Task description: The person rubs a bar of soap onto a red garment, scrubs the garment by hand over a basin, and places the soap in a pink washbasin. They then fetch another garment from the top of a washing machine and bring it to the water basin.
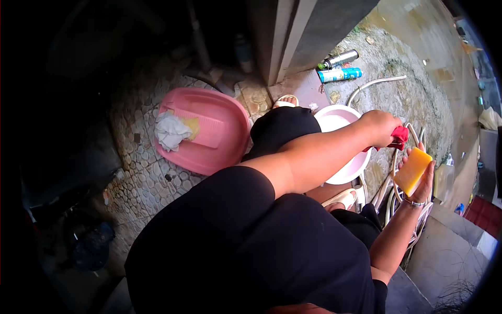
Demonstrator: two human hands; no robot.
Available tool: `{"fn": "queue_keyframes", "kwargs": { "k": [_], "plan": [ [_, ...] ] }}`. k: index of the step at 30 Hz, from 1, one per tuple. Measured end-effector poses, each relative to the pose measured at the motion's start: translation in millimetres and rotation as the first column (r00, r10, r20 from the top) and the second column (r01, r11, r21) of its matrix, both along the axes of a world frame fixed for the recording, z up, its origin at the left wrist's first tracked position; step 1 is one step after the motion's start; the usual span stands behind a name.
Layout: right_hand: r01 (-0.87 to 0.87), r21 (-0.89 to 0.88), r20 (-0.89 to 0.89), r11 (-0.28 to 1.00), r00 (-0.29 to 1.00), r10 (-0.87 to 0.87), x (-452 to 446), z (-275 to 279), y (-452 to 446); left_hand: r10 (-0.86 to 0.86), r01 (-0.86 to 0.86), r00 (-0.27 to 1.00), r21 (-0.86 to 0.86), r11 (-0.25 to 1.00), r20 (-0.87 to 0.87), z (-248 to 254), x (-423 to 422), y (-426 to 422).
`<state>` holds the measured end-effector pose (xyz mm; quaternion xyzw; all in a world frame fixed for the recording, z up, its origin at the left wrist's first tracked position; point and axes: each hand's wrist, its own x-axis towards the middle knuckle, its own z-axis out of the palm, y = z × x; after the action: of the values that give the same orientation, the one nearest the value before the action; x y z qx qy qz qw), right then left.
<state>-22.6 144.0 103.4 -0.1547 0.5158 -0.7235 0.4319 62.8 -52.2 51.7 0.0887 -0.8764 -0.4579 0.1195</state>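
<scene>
My left hand [380, 126] is closed around a bunched red cloth [400, 137], out past the rim of a white basin [357, 175]. Part of that cloth hangs below the fingers towards the basin. A thick yellow bar of soap [413, 171] rests in my right hand [427, 183], gripped between the thumb and the fingers behind it. The soap and the red cloth are close together but apart. My left forearm covers much of the basin, so its contents are mostly hidden.
To the left, a pink tub [232, 118] with a crumpled white cloth [171, 131] and a yellowish piece stands on stone-patterned floor. A hose [376, 81] coils beyond the white basin. A blue spray can [340, 75] and a metal flask [342, 58] lie beside a pillar [319, 42].
</scene>
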Motion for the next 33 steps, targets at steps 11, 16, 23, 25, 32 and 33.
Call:
{"fn": "queue_keyframes", "kwargs": {
  "k": [11, 16, 23, 25, 32, 33],
  "plan": [
    [0.202, -0.102, 0.15, 0.974, 0.971, -0.186, 32.6, -30.4, -15.4, -0.156, 0.163, 0.974, 0.031, 0.986, -0.163, -8.6, 11.0, 6.7],
    [0.346, 0.036, -0.059, 0.938, 0.937, -0.343, 40.1, -44.6, -11.5, -0.112, 0.116, 0.991, 0.06, 0.991, -0.072, -7.9, -1.5, 21.9],
    [0.493, 0.056, -0.077, 0.868, 0.869, -0.488, 32.8, -67.1, -8.6, -0.194, 0.195, 0.981, 0.109, 0.975, -0.016, -12.5, -5.6, 45.9],
    [0.467, 0.063, -0.005, 0.882, 0.884, -0.467, 22.9, -80.8, -1.8, -0.306, 0.306, 0.952, 0.036, 0.951, -0.02, -22.6, -13.3, 49.9],
    [0.331, 0.178, 0.244, 0.927, 0.897, -0.368, 17.3, -104.8, 4.2, -0.523, 0.475, 0.769, 0.219, 0.853, 0.368, -29.3, -21.5, 47.8],
    [0.316, 0.175, 0.319, 0.932, 0.877, -0.358, 19.9, -98.4, 2.7, -0.548, 0.492, 0.75, 0.242, 0.836, 0.369, -42.9, -25.5, 48.2]
  ]
}}
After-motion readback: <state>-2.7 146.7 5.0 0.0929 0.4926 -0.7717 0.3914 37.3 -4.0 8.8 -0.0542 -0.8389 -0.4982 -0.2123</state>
